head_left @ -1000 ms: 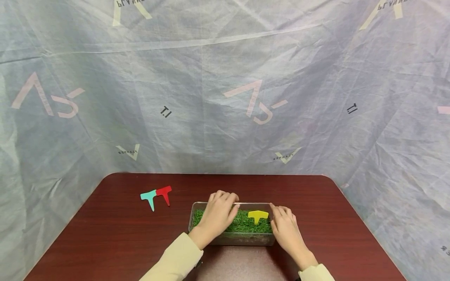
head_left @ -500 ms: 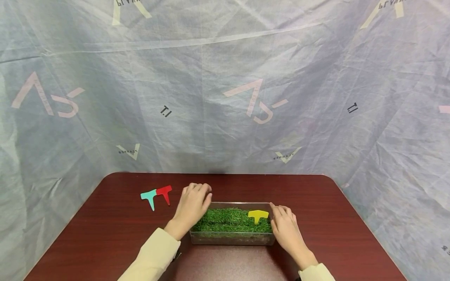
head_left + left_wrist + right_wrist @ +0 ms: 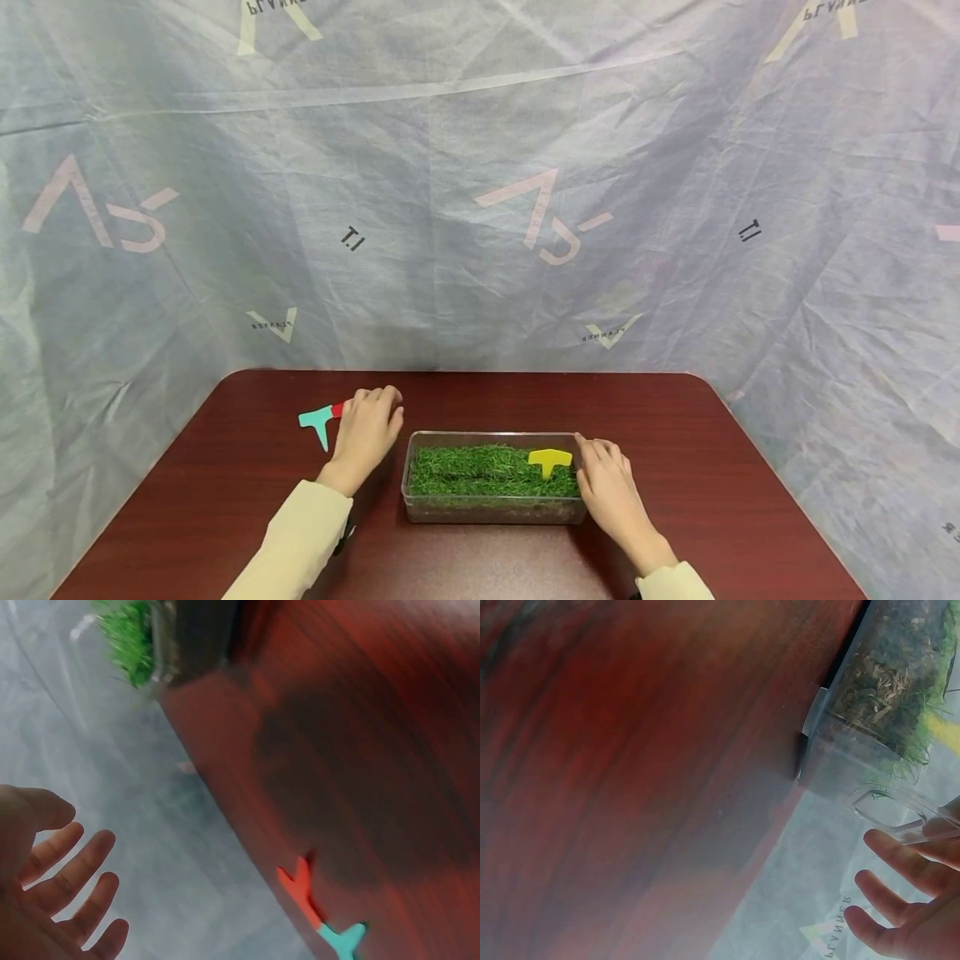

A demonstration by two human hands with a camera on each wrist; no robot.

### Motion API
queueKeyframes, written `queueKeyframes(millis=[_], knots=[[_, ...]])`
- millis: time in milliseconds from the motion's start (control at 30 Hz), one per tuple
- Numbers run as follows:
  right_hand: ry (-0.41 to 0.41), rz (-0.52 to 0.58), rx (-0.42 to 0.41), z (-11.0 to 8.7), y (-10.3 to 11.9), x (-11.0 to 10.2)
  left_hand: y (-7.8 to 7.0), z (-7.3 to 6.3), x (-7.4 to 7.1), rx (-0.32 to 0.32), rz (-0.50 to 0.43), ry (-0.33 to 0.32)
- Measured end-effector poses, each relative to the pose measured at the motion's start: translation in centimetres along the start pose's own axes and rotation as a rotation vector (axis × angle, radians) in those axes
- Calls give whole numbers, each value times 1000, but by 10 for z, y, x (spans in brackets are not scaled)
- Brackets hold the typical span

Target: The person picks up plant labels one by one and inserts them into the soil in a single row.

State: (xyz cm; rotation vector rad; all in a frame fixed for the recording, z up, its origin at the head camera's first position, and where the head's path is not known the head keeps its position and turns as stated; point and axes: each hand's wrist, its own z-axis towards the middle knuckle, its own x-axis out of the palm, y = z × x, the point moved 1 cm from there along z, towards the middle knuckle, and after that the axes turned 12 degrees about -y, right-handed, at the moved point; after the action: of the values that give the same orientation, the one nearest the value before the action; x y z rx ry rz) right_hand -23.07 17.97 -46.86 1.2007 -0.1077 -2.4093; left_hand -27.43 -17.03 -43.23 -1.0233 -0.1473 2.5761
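Note:
My left hand point(image 3: 366, 435) hovers over the flat red T-shaped plant label point(image 3: 337, 409), covering most of it in the head view. In the left wrist view its fingers spread loosely with nothing between them, apart from the red label point(image 3: 300, 891). A turquoise plant label point(image 3: 318, 422) lies against the red one. To the right stands a clear plastic box point(image 3: 495, 511) filled with green grass point(image 3: 472, 467). A yellow plant label point(image 3: 550, 458) stands upright in the grass near the right end. There my right hand point(image 3: 615, 496) touches the box's rim, its fingers relaxed by the clear handle point(image 3: 889, 810).
The dark red wooden table point(image 3: 720, 500) has rounded far corners. Behind it and at both sides hangs a grey printed cloth point(image 3: 427, 208). In the right wrist view, brown soil-like bits point(image 3: 881, 686) show through the box wall.
My left hand has moved left from above the grass, off the box, to over the red label. My right hand has stayed at the box's right end.

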Motion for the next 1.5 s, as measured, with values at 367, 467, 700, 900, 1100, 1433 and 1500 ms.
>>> queueKeyframes(millis=[367, 467, 700, 900, 1100, 1433, 1500], knots=[[10, 0, 3, -1, -1, 0, 35, -5, 9, -101, 70, 43], [11, 0, 5, -1, -1, 1, 44, -5, 12, -125, 94, 61], [-14, 0, -2, 0, 1, 0, 61, -8, 16, -178, 135, 118], [-19, 0, -1, 0, 2, -1, 75, -10, 18, -206, 175, 148], [12, 1, 14, 0, 2, -1, 84, -14, 19, -240, 206, 187], [17, -13, 12, 1, 4, -3, 91, -18, 25, -264, 221, 217], [13, -18, 9, 1, 4, -3, 92, -18, 27, -272, 223, 226]])
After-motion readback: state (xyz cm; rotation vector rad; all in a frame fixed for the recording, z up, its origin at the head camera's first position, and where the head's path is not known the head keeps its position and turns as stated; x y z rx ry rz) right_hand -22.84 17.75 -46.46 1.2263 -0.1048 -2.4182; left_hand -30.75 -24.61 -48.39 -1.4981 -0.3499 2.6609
